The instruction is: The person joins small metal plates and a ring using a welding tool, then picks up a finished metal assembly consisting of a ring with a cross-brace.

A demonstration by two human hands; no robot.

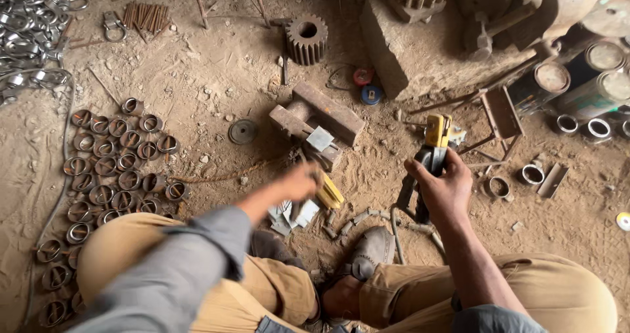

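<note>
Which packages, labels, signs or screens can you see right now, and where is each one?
No packages, signs or screens show.
Round blue-rimmed disc: on the dirt beside the stone block, a pale label on its face.
Round red disc: just above the blue one, pale centre.
Yellow-and-black tool: in the right hand, no label readable.

Left hand [298,182] is a smear of motion blur, so its grip on the yellow-handled tool [330,192] can't be read. The right hand [446,188] covers the middle of the welding holder [430,159]. Ring pile [29,31] runs off the left edge; the cans [594,77] are cut by the right edge.
</note>
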